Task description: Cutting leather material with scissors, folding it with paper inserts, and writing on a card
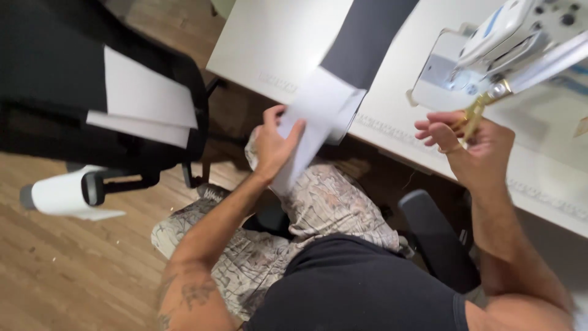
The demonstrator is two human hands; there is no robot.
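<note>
The white counter point(275, 43) runs slantwise across the top of the view, its near edge passing just above the person's lap, and a strip of open wood floor point(73, 270) lies to the left between the seated person and a black chair point(55, 79). That chair carries white sheets point(144, 98) draped over its seat edge, and a white roll point(61, 196) sits by its armrest. A dark piece of fabric point(367, 34) lies on the counter and reaches its near edge, where white fabric point(318, 110) hangs over and down toward the lap. The left hand point(275, 144) is raised from a bent forearm, fingers curled round the white fabric just below the counter edge, gripping it. The right hand point(468, 144) is lifted over the counter edge, wrist bent back, fingers loosely closed on small gold scissors point(474, 116) whose tips point up toward the sewing machine point(508, 43). The machine stands at the far right of the counter, well apart from the left hand. The two hands are held apart, with bare counter edge between them.
</note>
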